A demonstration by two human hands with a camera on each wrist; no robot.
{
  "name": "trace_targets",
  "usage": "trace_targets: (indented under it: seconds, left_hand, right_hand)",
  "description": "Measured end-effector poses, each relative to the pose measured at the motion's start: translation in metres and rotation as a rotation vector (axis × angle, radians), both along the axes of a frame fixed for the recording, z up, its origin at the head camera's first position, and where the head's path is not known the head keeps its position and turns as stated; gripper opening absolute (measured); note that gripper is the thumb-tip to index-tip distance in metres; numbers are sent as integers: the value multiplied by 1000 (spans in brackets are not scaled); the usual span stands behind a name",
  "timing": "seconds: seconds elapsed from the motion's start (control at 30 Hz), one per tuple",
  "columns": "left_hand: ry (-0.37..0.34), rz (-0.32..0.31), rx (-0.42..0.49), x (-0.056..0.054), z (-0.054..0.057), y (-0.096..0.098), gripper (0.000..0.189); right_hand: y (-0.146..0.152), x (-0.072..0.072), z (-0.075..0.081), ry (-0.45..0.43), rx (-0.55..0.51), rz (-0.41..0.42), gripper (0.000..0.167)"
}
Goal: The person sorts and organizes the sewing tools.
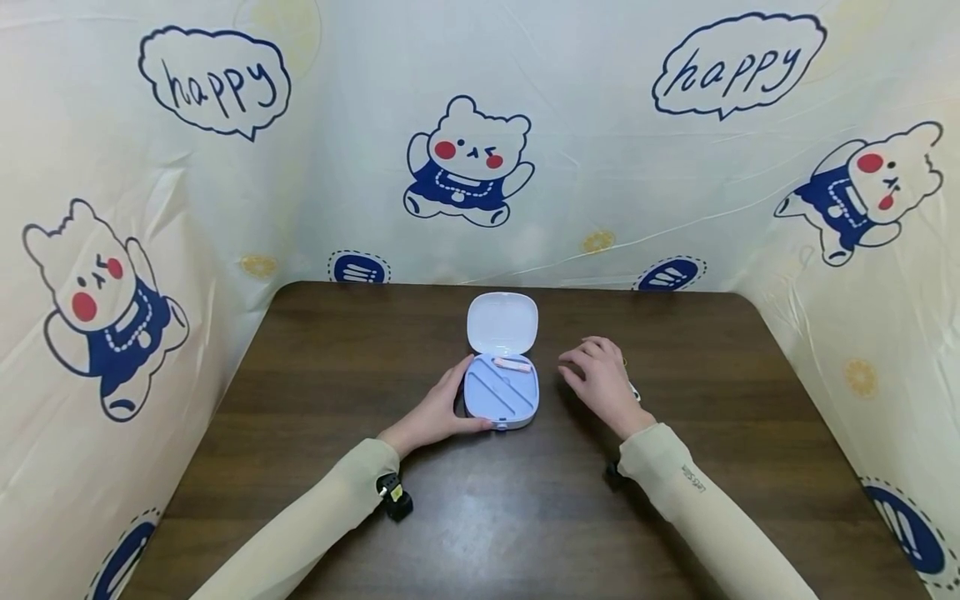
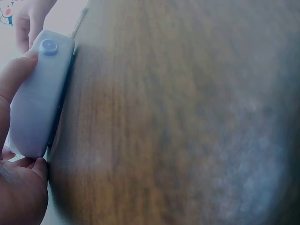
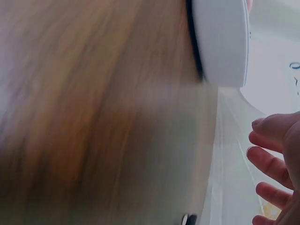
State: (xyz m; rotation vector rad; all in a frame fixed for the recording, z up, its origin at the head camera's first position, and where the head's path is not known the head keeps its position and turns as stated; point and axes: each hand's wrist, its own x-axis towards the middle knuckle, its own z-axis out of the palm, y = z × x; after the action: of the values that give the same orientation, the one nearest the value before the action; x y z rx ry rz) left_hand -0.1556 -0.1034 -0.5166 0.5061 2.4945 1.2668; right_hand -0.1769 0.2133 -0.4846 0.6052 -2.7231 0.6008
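Note:
A light blue hinged case (image 1: 501,392) sits on the table with its lid (image 1: 502,323) raised at the back. Its inner tray has diagonal ridges, and a small pink-and-white strip (image 1: 512,364) lies near the hinge. My left hand (image 1: 435,412) grips the case from the left, thumb at the front edge and fingers along the far side. In the left wrist view, the thumb presses beside a round button (image 2: 48,46) on the case's front wall. To the right of the case, my right hand (image 1: 600,379) hovers apart from it, holding nothing, fingers loosely bent.
The brown wooden table (image 1: 337,333) is enclosed by a pale printed cloth (image 1: 577,150) at the back and sides. A small black-and-white object (image 3: 189,219) lies on the table, mostly hidden by my right hand in the head view.

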Motion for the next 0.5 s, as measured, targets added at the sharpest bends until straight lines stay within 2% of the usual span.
trace_targets:
  seconds: [0.33,0.5]
  left_hand:
    - [7,-2,-7,0,-1,-1,121]
    - [1,-2,-7,0,-1,-1,122]
  right_hand:
    - [32,1,-4,46,-14,-46,18]
    - [50,-1,-8,35,-14,-83,19]
